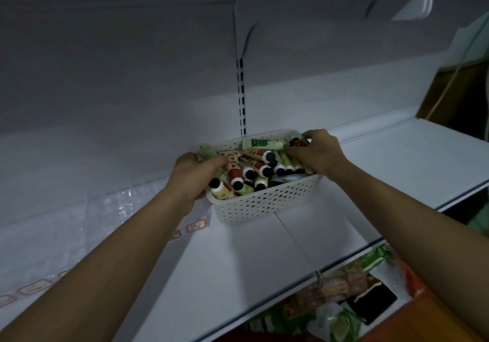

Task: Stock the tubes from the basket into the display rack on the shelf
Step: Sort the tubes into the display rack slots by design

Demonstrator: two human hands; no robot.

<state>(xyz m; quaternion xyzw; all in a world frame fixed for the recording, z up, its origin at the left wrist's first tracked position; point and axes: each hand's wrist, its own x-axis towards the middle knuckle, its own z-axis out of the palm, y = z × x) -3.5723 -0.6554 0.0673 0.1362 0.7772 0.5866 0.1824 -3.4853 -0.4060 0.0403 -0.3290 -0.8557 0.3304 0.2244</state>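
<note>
Small black-capped tubes (260, 168) lie heaped in a white perforated plastic basket (267, 201) on the white metal shelf (264, 262). The left hand (191, 176) closes on the basket's left end, the right hand (316, 152) on its far right corner, fingers among the tubes.

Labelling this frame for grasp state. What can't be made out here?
- Head view: left hand fingers, buried among the black-capped tubes in the white perforated plastic basket; grip unclear.
- Right hand: fingers curled over tubes, contact hidden.
- Tube labels: dim, too small.
- Display rack: not identifiable.
</note>
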